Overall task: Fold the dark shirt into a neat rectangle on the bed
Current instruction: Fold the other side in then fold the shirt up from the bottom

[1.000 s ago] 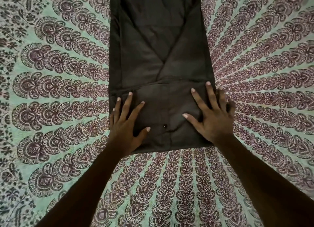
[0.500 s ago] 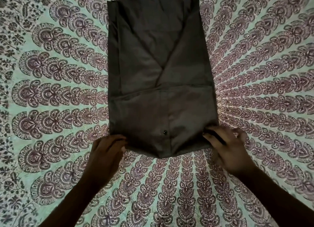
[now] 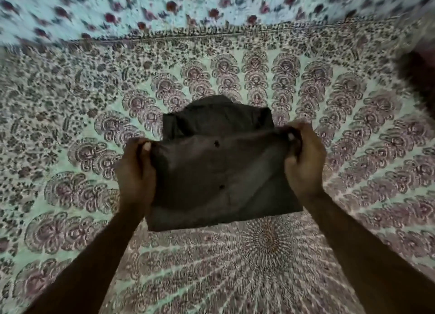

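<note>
Dark shirt (image 3: 219, 172) at centre of bed (image 3: 70, 196), near hem lifted. L hand (image 3: 135, 170) + R hand (image 3: 306, 163) each pinch one corner of raised fold. Fabric soft, light, floppy: judge corners best grip, keep edge taut.

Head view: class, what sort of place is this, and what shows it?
Probably a bedroom: a mandala-print bedspread covers the surface, a flowered cloth lies beyond its border, and the left hand and right hand hold a half-folded dark shirt.

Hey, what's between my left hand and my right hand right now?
In the head view, the dark shirt spans the gap: the left hand and right hand each grip a corner of its raised flap.
</note>
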`<state>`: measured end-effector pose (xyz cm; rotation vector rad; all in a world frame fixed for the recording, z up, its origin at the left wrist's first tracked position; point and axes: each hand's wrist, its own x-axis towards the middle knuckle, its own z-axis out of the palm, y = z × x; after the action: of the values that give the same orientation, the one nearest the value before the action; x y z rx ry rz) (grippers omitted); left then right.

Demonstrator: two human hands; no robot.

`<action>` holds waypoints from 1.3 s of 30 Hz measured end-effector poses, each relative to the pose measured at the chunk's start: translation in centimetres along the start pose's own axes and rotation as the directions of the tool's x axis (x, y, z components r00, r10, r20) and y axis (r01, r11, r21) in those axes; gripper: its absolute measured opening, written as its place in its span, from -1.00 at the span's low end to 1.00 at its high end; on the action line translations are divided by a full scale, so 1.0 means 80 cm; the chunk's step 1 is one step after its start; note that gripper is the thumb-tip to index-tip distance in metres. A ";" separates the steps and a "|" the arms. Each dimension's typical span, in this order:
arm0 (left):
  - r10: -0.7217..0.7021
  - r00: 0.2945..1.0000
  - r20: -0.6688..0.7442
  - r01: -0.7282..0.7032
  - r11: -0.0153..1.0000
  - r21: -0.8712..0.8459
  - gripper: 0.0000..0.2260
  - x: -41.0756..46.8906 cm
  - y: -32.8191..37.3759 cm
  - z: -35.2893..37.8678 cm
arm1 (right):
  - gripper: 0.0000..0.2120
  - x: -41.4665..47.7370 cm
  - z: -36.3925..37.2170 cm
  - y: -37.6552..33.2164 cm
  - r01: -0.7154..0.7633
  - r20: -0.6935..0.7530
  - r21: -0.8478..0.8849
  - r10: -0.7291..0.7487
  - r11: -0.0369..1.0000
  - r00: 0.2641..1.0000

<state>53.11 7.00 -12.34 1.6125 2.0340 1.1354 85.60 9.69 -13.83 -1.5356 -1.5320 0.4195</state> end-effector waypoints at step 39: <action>-0.699 0.712 0.063 0.522 0.588 0.618 -0.20 -0.055 -0.015 0.064 | -0.60 0.007 0.137 -0.034 0.376 0.646 -0.258 -0.131 0.890 0.752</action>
<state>57.11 4.89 -17.51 0.9754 2.5249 0.0060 75.60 13.55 -17.50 -1.5033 -2.4329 0.5180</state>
